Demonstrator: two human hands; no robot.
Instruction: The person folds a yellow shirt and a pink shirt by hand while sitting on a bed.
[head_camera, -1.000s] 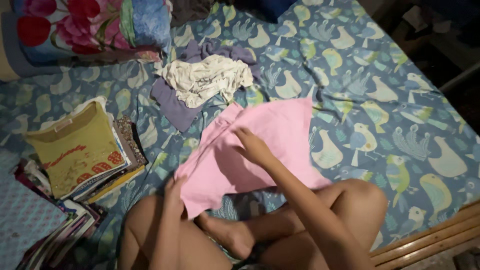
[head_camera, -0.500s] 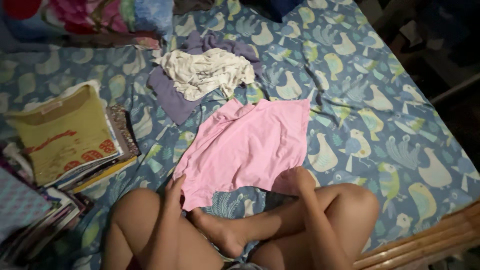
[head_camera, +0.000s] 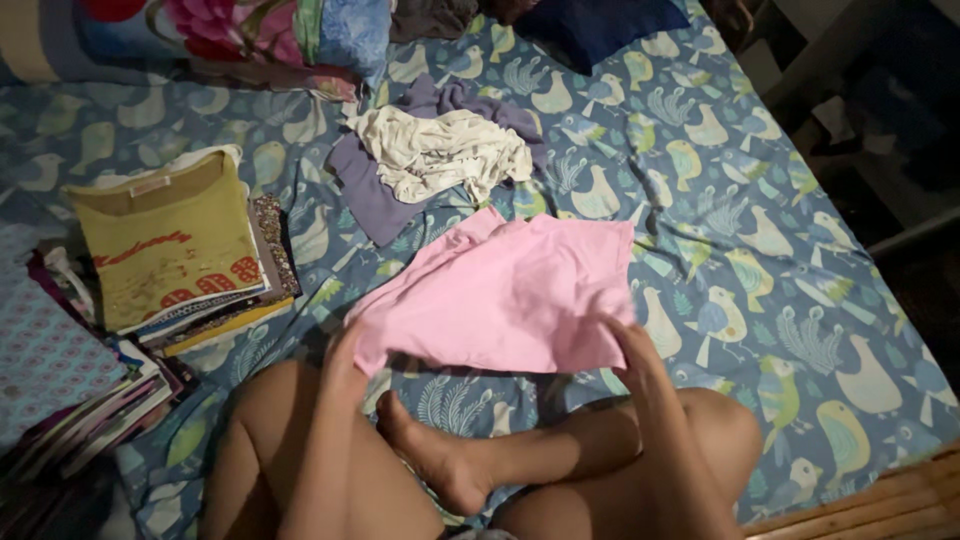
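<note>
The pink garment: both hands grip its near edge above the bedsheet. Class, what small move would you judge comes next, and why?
Probably lift the near edge and fold it away over the far half. The left hand and right hand each pinch a near corner of the pink garment, which lies spread on the bird-print sheet, and a stack of folded clothes sits to the left.

Head camera, looking steeply down, close over lap and bed (head_camera: 800, 300).
</note>
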